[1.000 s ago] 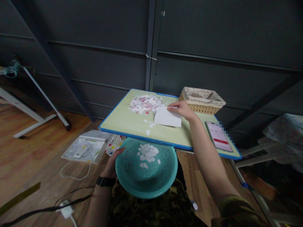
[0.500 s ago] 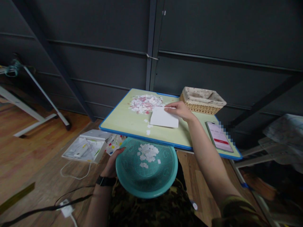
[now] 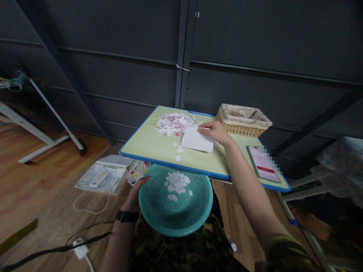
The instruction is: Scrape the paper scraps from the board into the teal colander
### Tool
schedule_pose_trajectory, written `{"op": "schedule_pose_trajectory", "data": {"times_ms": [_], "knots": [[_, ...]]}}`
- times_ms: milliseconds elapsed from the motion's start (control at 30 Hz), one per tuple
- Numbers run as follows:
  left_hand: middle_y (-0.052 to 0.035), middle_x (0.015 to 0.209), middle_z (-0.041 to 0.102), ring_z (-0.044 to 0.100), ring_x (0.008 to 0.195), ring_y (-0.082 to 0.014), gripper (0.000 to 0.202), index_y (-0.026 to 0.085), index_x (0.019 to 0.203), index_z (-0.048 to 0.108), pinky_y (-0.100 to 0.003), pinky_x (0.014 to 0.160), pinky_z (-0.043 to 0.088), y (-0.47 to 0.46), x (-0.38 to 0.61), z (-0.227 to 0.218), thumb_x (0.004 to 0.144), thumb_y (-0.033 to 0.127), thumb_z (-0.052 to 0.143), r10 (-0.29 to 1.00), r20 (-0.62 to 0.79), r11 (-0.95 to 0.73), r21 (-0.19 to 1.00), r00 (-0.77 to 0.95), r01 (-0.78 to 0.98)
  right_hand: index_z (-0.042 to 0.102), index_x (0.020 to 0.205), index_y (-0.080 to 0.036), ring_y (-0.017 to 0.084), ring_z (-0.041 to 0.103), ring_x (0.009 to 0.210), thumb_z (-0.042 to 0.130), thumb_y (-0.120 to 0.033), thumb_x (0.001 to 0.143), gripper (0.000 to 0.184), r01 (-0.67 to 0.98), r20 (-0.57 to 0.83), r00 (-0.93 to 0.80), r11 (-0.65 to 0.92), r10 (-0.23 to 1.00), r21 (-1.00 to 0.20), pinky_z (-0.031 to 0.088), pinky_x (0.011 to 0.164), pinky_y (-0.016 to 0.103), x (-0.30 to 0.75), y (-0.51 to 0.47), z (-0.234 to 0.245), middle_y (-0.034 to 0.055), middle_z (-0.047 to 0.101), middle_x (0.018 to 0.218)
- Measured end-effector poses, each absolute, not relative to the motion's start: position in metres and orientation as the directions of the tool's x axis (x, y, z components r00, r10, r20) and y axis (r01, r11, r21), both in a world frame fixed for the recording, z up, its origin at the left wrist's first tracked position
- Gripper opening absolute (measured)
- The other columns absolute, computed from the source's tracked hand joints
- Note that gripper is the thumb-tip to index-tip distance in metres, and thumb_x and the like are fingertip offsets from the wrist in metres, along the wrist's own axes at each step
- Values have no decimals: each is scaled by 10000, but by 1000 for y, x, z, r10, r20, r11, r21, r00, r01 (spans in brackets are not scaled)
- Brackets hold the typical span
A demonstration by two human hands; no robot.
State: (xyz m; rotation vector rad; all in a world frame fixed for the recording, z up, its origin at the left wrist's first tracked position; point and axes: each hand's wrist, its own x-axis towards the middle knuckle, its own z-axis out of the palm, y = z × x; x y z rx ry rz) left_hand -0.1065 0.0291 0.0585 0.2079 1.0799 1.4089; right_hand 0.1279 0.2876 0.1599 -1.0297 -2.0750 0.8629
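Observation:
A teal plastic colander (image 3: 176, 223) rests over my lap, partly under the table's front edge, with a small heap of white paper scraps (image 3: 177, 182) inside. My left hand (image 3: 135, 196) grips its left rim, thumb over the edge. Above the tabletop, my right hand (image 3: 214, 132) pinches a white sheet of card or paper (image 3: 197, 140) by its upper right edge. To the left of that sheet lies a wide pile of white and pink paper scraps (image 3: 174, 124). A few loose white bits (image 3: 178, 158) trail from the pile toward the front edge.
The yellow-green table (image 3: 141, 141) has a blue rim. A lined wicker basket (image 3: 242, 121) stands at its back right, and a phone (image 3: 263, 164) lies at the right. On the floor at left are an open white box (image 3: 102, 179), cables and a power plug (image 3: 81, 248).
The white sheet has tilted slightly in my right hand, its left edge rising a little. My left hand and the colander stay almost where they were.

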Motion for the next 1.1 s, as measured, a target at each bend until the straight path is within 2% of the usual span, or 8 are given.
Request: {"op": "schedule_pose_trajectory", "data": {"times_ms": [167, 400, 533, 600, 800, 1100], "knots": [[-20, 593, 732, 697, 576, -234, 142, 153, 754, 722, -308, 568, 529, 29, -110, 57, 637, 229, 753, 850, -478, 215, 699, -222, -682, 786, 901, -106, 192, 634, 733, 652, -402, 713, 375, 367, 285, -496, 496, 820, -787, 445, 608, 276, 115, 280, 158, 100, 755, 880], [-32, 608, 732, 683, 571, -238, 177, 134, 826, 741, -340, 636, 524, 28, -111, 56, 669, 214, 744, 854, -478, 213, 684, -207, -698, 792, 822, -122, 197, 626, 712, 668, -371, 685, 310, 367, 296, -499, 508, 815, -779, 434, 595, 271, 118, 280, 160, 84, 753, 822], [-68, 704, 771, 714, 656, -259, 167, 119, 791, 737, -337, 651, 535, 28, -111, 55, 673, 236, 748, 854, -486, 234, 679, -187, -695, 791, 817, -111, 172, 586, 621, 679, -381, 660, 331, 392, 243, -508, 472, 827, -789, 397, 534, 264, 125, 283, 163, 71, 734, 741], [-59, 732, 779, 715, 657, -247, 176, 126, 801, 737, -336, 662, 545, 28, -112, 54, 671, 244, 751, 847, -498, 241, 669, -184, -704, 791, 818, -114, 169, 579, 608, 679, -377, 657, 329, 410, 230, -509, 469, 830, -782, 394, 531, 267, 129, 286, 163, 67, 730, 730], [-44, 675, 764, 681, 563, -199, 145, 120, 741, 728, -310, 621, 549, 29, -113, 53, 652, 231, 757, 848, -489, 226, 682, -204, -695, 786, 778, -119, 215, 630, 718, 672, -363, 667, 292, 441, 320, -444, 515, 837, -735, 446, 626, 307, 143, 297, 165, 96, 745, 797], [-61, 749, 787, 722, 666, -252, 174, 133, 803, 733, -332, 659, 551, 29, -112, 54, 663, 234, 749, 850, -478, 216, 700, -222, -680, 776, 872, -148, 243, 653, 816, 655, -403, 729, 317, 412, 389, -431, 561, 814, -718, 473, 737, 350, 124, 288, 158, 106, 758, 915]]}}
